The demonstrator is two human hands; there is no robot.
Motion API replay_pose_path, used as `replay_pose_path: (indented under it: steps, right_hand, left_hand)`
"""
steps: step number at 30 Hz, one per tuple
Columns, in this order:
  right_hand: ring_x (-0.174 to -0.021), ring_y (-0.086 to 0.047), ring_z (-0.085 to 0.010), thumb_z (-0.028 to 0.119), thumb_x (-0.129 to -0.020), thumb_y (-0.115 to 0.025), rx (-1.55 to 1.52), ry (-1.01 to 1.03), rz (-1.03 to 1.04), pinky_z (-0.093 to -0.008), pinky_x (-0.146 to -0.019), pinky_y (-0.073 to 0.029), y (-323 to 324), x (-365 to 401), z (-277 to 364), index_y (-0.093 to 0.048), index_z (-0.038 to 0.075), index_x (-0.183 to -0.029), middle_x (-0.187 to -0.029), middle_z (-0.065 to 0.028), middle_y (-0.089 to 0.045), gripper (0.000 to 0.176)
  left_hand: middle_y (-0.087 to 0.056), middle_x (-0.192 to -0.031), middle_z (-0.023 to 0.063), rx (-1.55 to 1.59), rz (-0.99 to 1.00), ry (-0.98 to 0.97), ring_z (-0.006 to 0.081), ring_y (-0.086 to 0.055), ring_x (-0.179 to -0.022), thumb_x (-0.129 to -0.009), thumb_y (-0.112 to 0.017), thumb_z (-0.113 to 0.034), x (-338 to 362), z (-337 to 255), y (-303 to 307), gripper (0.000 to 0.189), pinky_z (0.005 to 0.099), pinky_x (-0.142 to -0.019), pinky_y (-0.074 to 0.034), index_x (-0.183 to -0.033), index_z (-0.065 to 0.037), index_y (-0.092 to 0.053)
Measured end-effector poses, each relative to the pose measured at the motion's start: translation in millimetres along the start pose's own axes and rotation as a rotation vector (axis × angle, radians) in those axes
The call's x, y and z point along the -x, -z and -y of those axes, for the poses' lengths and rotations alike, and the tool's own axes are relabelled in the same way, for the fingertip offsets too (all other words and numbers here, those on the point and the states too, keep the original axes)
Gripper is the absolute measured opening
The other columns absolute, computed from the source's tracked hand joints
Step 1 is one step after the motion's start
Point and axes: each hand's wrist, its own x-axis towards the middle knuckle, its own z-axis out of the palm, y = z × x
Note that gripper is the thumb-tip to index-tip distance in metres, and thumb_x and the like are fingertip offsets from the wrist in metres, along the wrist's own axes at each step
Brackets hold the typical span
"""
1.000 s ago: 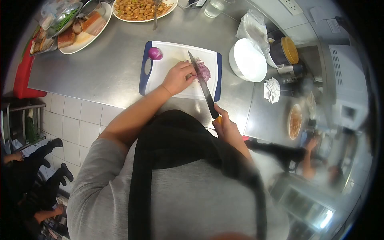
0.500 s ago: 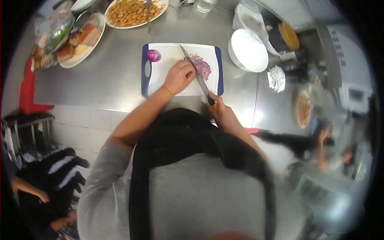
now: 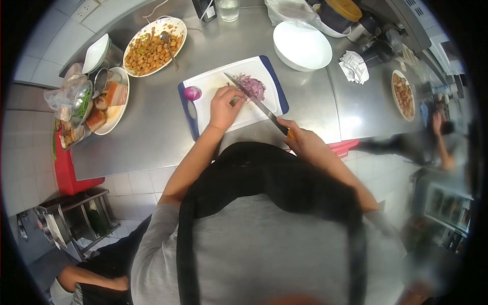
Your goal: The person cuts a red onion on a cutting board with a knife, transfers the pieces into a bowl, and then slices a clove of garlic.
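Note:
A white cutting board (image 3: pixel 208 86) with blue ends lies on the steel counter. My right hand (image 3: pixel 306 141) is wrapped round the handle of a knife (image 3: pixel 262 108). The blade slants up and left across the board, alongside a pile of chopped red onion (image 3: pixel 252 86). My left hand (image 3: pixel 224 107) rests on the board just left of the blade, fingers curled and close to the onion. What lies beneath its fingertips is hidden. A purple piece of red onion (image 3: pixel 192 93) sits near the board's left end.
Behind the board stand a plate of diced food (image 3: pixel 152 53) with a spoon and a white bowl (image 3: pixel 302 46). A meat platter (image 3: pixel 118 114) is at left. Crumpled paper (image 3: pixel 354 67) and another food plate (image 3: pixel 403 96) lie right. Other people (image 3: pixel 96 279) stand at both sides.
The whole view has turned and shifted, so the board now looks tilted. Both hands keep nearly the same hold, and the knife still lies beside the chopped onion.

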Motion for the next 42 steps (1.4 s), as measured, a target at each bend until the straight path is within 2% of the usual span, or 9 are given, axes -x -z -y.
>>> replay_pose_path:
  steps: [17, 21, 24, 27, 28, 31, 34, 37, 42]
  right_hand:
    - [-0.082, -0.064, -0.0429, 0.021, -0.095, -0.058, -0.041, -0.012, 0.025, -0.0485, -0.073, -0.049, -23.4, -22.1, -15.8, -0.035, 0.026, -0.143, -0.087, -0.0204, -0.066, 0.054]
    - [-0.081, -0.064, -0.0416, 0.021, -0.092, -0.057, -0.086, 0.051, -0.014, -0.0482, -0.073, -0.050, -12.1, -14.9, -6.8, -0.037, 0.025, -0.141, -0.090, -0.0205, -0.065, 0.053]
    - [-0.078, -0.064, -0.0405, 0.022, -0.090, -0.058, -0.002, 0.102, -0.128, -0.0474, -0.070, -0.051, -2.2, 3.2, -3.1, -0.041, 0.025, -0.138, -0.092, -0.0176, -0.063, 0.051]
    - [-0.075, -0.064, -0.0399, 0.021, -0.088, -0.060, 0.115, 0.078, -0.225, -0.0471, -0.067, -0.052, -3.3, 11.7, -1.5, -0.044, 0.024, -0.133, -0.095, -0.0147, -0.061, 0.048]
    - [-0.075, -0.065, -0.0396, 0.020, -0.087, -0.061, 0.145, 0.058, -0.252, -0.0470, -0.066, -0.053, -4.8, 13.9, -2.1, -0.045, 0.024, -0.131, -0.096, -0.0138, -0.061, 0.047]
    - [-0.073, -0.065, -0.0382, 0.018, -0.084, -0.064, 0.142, 0.059, -0.312, -0.0469, -0.062, -0.053, -12.3, 12.8, -6.5, -0.047, 0.020, -0.123, -0.095, -0.0123, -0.061, 0.042]
    - [-0.079, -0.066, -0.0354, 0.014, -0.077, -0.071, 0.170, 0.092, -0.335, -0.0430, -0.062, -0.054, -13.3, 10.3, -7.8, -0.047, 0.017, -0.117, -0.104, -0.0095, -0.063, 0.046]
    - [-0.079, -0.066, -0.0352, 0.012, -0.075, -0.072, 0.209, 0.079, -0.324, -0.0431, -0.062, -0.053, -6.1, 12.7, -3.4, -0.047, 0.015, -0.116, -0.104, -0.0087, -0.063, 0.049]
    - [-0.079, -0.066, -0.0351, 0.010, -0.074, -0.073, 0.214, 0.010, -0.296, -0.0442, -0.065, -0.051, 25.3, 43.1, 1.8, -0.046, 0.016, -0.116, -0.103, -0.0101, -0.065, 0.051]
  left_hand:
    - [-0.066, -0.085, 0.0086, -0.134, 0.071, -0.063, 0.0297, -0.061, -0.086, -0.070, -0.073, 0.001, -0.5, 0.1, -1.0, 0.013, 0.0382, -0.076, -0.051, -0.077, -0.006, -0.067]
    - [-0.063, -0.095, 0.0110, -0.104, 0.089, -0.097, 0.0297, -0.061, -0.089, -0.071, -0.074, 0.001, 2.7, 4.7, 2.2, 0.020, 0.0388, -0.078, -0.051, -0.088, -0.005, -0.064]
    - [-0.056, -0.109, 0.0137, 0.108, 0.070, 0.137, 0.0323, -0.060, -0.097, -0.072, -0.076, -0.002, -0.7, -12.9, 9.9, 0.030, 0.0403, -0.086, -0.050, -0.098, -0.006, -0.062]
    - [-0.049, -0.117, 0.0137, -0.057, 0.048, -0.065, 0.0349, -0.055, -0.105, -0.071, -0.079, -0.005, 0.5, -32.1, 24.0, 0.038, 0.0402, -0.092, -0.048, -0.104, -0.007, -0.060]
    - [-0.046, -0.129, 0.0142, 0.012, 0.184, 0.000, 0.0391, -0.045, -0.124, -0.071, -0.082, -0.019, 1.8, -36.5, 26.5, 0.045, 0.0482, -0.103, -0.040, -0.112, -0.013, -0.064]
    - [-0.038, -0.147, 0.0143, -0.279, 0.413, -0.294, 0.0424, -0.028, -0.140, -0.075, -0.079, -0.038, -13.1, -76.0, 27.8, 0.050, 0.0620, -0.111, -0.022, -0.122, -0.025, -0.066]
    - [-0.023, -0.159, 0.0111, -0.260, 0.604, -0.285, 0.0428, -0.009, -0.148, -0.076, -0.072, -0.053, -15.3, -75.7, 15.2, 0.052, 0.0694, -0.110, -0.004, -0.125, -0.036, -0.065]
    - [-0.018, -0.161, 0.0094, -0.296, 0.685, -0.199, 0.0415, -0.005, -0.149, -0.077, -0.071, -0.055, -20.6, -61.0, 10.3, 0.051, 0.0682, -0.111, -0.002, -0.124, -0.037, -0.066]
    - [-0.012, -0.163, 0.0092, -0.377, 0.725, -0.137, 0.0441, 0.000, -0.148, -0.072, -0.078, -0.031, -37.3, -28.6, 14.5, 0.065, 0.0711, -0.110, -0.004, -0.133, -0.040, -0.058]
